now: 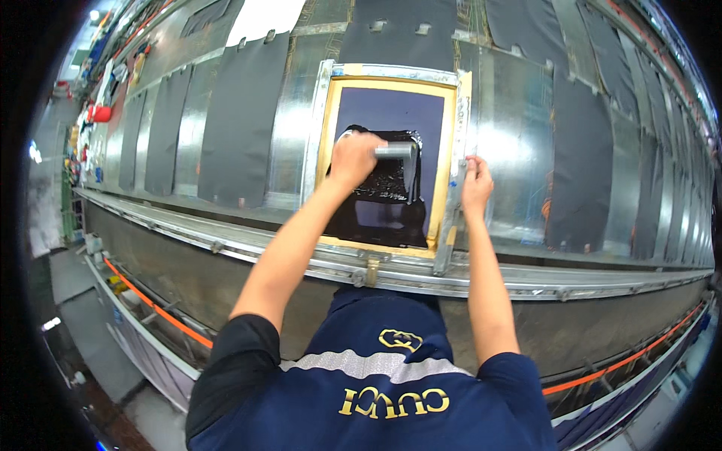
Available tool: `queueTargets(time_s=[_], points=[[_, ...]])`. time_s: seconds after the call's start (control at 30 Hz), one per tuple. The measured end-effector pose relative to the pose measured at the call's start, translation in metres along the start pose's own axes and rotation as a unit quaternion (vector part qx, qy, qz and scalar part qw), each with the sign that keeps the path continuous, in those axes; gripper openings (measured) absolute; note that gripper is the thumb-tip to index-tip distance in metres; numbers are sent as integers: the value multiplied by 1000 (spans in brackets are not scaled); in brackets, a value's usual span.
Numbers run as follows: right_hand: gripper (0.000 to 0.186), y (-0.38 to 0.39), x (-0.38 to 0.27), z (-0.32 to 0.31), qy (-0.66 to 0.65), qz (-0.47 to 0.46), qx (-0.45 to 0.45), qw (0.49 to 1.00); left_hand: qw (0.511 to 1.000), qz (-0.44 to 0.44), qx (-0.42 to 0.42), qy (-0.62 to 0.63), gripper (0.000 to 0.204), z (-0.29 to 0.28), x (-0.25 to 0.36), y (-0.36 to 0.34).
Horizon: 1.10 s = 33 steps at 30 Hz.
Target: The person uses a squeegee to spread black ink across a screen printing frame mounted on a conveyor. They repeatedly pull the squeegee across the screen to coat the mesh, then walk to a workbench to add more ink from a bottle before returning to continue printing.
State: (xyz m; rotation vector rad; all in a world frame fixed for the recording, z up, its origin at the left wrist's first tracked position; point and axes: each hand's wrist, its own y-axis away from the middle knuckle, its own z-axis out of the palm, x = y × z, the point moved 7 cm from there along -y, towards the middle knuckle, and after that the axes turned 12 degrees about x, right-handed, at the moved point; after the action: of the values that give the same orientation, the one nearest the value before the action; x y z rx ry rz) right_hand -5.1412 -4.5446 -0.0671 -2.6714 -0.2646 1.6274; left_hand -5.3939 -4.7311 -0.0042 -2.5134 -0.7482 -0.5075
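Observation:
A screen printing frame (pixel 386 73) with a metal border and yellow tape around its dark mesh lies on the long table in front of me. My left hand (pixel 356 159) is closed around the grey handle of a squeegee (pixel 411 169), slightly blurred by motion. Glossy black ink (pixel 391 225) covers the middle and near part of the mesh, and the squeegee's blade stands in it. At the frame's right rail, my right hand (pixel 476 188) has its thumb and fingers pinched together at the metal edge. The squeegee's far side is partly hidden behind my left hand.
Dark fabric panels (pixel 244 128) lie in rows on the shiny metal table (pixel 515 143), to both sides and beyond the frame. A metal rail (pixel 602 279) runs along the table's near edge. Farther left stands a red container (pixel 98 113). Orange strips (pixel 162 304) run below the table.

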Motion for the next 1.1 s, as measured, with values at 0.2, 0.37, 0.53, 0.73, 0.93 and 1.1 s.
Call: queueTargets(time_s=[0.2, 0.37, 0.53, 0.73, 0.93, 1.1], points=[[23, 0, 3, 0, 5, 18, -19, 1000, 997, 18, -19, -77, 21, 17, 3, -25], [23, 1, 9, 0, -13, 25, -21, 999, 994, 81, 21, -66, 30, 5, 26, 62], [20, -7, 33, 8, -55, 32, -45, 997, 994, 94, 14, -51, 25, -30, 55, 140], [18, -14, -9, 9, -95, 30, -58, 993, 998, 68, 9, 2, 31, -60, 52, 178], [21, 57, -93, 102, -103, -86, -17, 991, 999, 42, 28, 18, 51, -135, -35, 186], [21, 180, -158, 243, -96, -38, -34, 994, 1000, 3, 14, -16, 43, -214, -199, 198]])
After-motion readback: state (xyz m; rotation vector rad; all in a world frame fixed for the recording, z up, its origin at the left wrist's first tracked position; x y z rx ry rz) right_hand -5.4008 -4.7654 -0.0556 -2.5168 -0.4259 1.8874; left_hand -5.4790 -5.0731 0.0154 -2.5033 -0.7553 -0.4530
